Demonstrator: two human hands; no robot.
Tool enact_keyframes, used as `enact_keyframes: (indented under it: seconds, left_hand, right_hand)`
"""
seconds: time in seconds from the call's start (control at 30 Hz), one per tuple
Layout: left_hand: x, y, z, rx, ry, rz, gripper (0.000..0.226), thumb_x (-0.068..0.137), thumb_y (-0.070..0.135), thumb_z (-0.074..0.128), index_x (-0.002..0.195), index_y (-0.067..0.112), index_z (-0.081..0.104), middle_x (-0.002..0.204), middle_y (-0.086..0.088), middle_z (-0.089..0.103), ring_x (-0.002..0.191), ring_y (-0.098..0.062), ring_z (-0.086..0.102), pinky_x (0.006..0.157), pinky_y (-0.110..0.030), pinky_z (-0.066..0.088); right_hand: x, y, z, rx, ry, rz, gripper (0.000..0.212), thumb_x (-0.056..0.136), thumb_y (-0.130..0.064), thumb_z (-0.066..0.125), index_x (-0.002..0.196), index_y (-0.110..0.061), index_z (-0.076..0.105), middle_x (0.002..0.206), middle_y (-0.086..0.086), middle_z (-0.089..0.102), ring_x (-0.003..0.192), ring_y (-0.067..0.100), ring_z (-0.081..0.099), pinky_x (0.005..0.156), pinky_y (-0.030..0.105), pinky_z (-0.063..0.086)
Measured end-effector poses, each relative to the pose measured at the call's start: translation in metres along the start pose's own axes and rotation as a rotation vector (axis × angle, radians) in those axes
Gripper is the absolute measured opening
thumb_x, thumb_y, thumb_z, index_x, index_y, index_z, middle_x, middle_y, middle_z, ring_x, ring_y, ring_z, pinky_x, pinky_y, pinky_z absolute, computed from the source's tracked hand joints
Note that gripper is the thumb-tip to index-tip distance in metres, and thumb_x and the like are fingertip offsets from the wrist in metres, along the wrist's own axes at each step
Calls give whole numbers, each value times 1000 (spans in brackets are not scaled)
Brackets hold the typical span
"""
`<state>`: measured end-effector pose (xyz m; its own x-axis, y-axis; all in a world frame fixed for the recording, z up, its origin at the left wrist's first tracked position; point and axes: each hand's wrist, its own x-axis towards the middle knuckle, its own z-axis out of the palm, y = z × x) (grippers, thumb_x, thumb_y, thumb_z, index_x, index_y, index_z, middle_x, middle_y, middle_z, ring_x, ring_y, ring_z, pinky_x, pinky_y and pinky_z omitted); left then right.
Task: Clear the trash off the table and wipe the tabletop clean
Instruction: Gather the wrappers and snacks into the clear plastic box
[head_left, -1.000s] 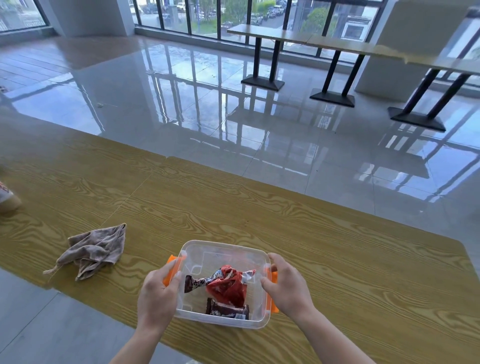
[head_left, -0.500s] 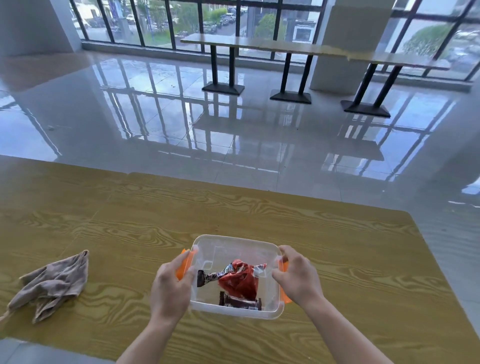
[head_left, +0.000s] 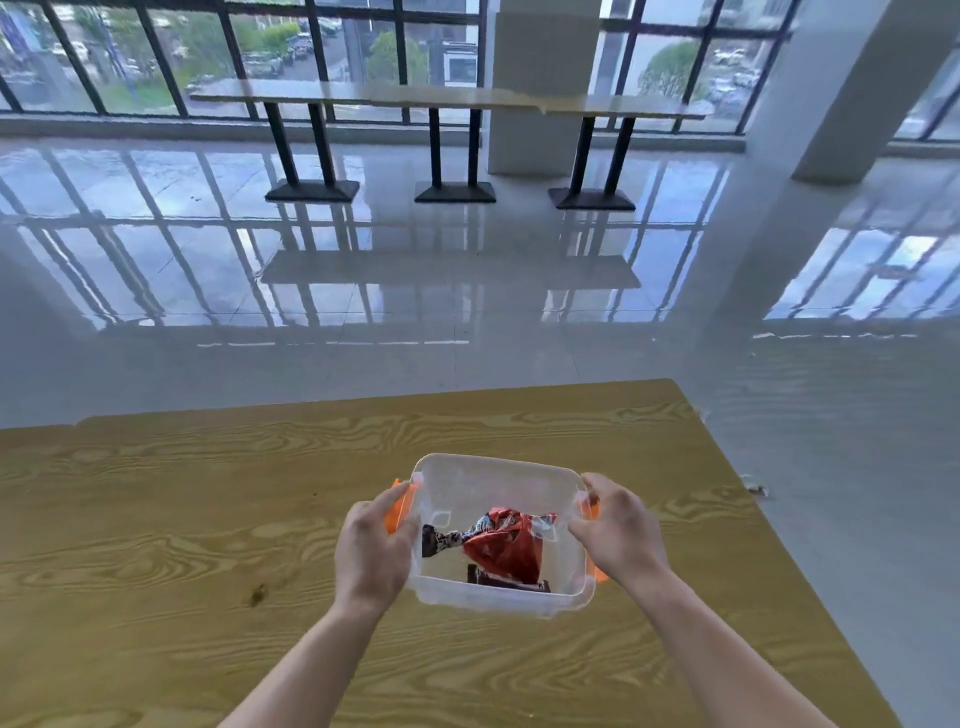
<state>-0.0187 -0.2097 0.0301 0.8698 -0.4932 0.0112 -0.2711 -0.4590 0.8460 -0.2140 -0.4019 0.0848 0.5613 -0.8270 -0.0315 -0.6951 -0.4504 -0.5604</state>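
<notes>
I have carried the clear plastic bin (head_left: 498, 545) rightward along the tabletop (head_left: 156, 519); the rag has dropped out of view to the left, so I judge wiping waits until the trash is gone. My left hand (head_left: 371, 553) and right hand (head_left: 618, 535) have their fingers clamped on its orange side handles (head_left: 397, 512); the red wrapper (head_left: 506, 545) lies inside with a dark one beneath. A brown smudge (head_left: 257, 595) marks the wood left of the bin; glossy floor, far tables and windows lie beyond.
</notes>
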Motion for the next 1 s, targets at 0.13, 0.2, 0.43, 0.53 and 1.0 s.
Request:
enact_keyframes:
  seconds: [0.13,0.2,0.43,0.53,1.0]
  left_hand:
    - [20,22,38,12,-57,-10,36,90,45,65,125,35,65,103,2,64,91,-13,60,77,-34,51]
    - [30,31,56,9,-85,-12,34,90,47,63,123,37,65,104,3,64,92,-13,59,80,-36,52]
    - [63,63,115,47,-144,11,36,90,44,62,125,37,64,107,1,64,95,-17,61,84,-38,53]
    - [75,77,135,53,-160,18,36,90,42,62,125,36,64,110,2,65,97,-16,60,85,-36,51]
    - [128,120,210,82,-228,-77,42,91,27,63,133,29,56,118,-7,56,96,-24,56,84,-36,49]
  right_hand:
    - [25,25,-18,-30,24,6,12,81,-17,65,93,-19,62,83,-5,65,75,18,60,59,31,48]
    - [41,38,-25,-53,40,19,5,81,-17,63,85,-19,60,76,-5,64,71,19,59,55,30,43]
    - [89,74,-46,-96,52,72,9,81,-16,60,75,-16,53,70,-2,57,69,24,55,52,31,31]
    - [106,88,-53,-105,58,98,16,81,-17,60,71,-21,48,68,-4,55,68,23,53,49,29,27]
    - [201,130,-63,-192,99,120,12,88,-13,53,77,-13,50,75,3,56,73,28,50,59,32,31]
